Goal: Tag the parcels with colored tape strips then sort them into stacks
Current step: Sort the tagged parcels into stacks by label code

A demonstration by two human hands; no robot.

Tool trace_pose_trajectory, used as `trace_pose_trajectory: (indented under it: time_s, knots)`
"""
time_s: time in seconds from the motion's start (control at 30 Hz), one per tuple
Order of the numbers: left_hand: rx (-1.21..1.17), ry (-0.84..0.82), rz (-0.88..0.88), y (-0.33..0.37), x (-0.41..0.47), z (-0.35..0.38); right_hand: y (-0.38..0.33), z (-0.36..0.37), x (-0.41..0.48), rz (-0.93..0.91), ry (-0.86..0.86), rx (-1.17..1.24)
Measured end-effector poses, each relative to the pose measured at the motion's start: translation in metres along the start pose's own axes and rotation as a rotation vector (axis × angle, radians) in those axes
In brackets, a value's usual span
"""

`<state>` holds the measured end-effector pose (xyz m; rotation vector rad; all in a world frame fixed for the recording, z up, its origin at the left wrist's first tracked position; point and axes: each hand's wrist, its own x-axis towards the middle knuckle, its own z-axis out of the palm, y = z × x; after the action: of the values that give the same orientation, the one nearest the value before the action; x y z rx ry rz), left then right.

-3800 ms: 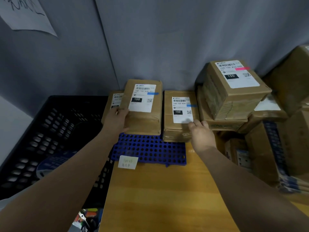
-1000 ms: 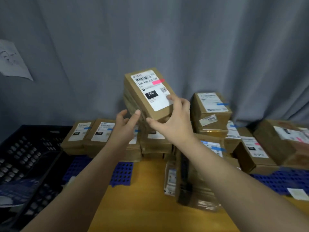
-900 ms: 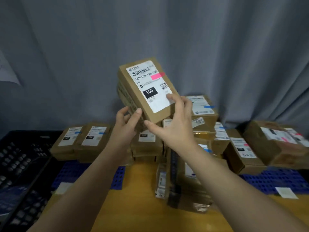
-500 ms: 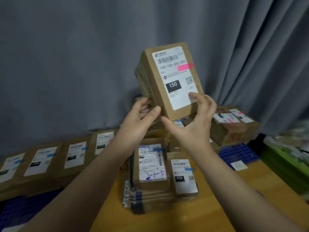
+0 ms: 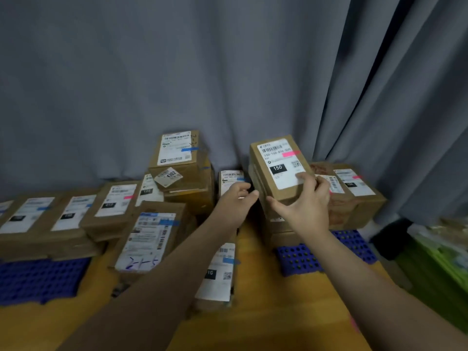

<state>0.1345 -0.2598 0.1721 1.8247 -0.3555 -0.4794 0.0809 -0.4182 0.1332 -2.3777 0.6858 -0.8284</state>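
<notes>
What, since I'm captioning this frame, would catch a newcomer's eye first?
The parcel with pink tape on its label, right of centre: the right hand grips it over a stack, with the left hand close at its side. Left of it, a blue-taped parcel tops a pile, and a grey curtain fills the whole background.
</notes>
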Motion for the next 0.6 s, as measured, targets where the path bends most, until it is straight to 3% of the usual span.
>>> trace_pose_trajectory:
  time_s: [0.13,0.2,0.3,0.47,0.6]
  knots:
    - [0.069,0.037,-0.053,-0.019,0.013,0.019,0.026,0.007,0.013,0.081,-0.154,-0.081]
    - [0.135,0.018,-0.064,-0.029,0.021,0.028,0.034,0.011,0.015,0.116,-0.317,-0.282]
    - [0.287,-0.064,-0.022,-0.041,0.028,0.047,0.048,0.013,0.016,-0.045,-0.400,-0.539]
    - [0.642,-0.094,0.094,-0.058,0.046,0.080,0.089,-0.003,0.038,-0.238,-0.379,-0.327]
    - [0.736,-0.006,0.166,-0.058,0.065,0.097,0.122,-0.013,0.056,-0.065,-0.442,-0.348]
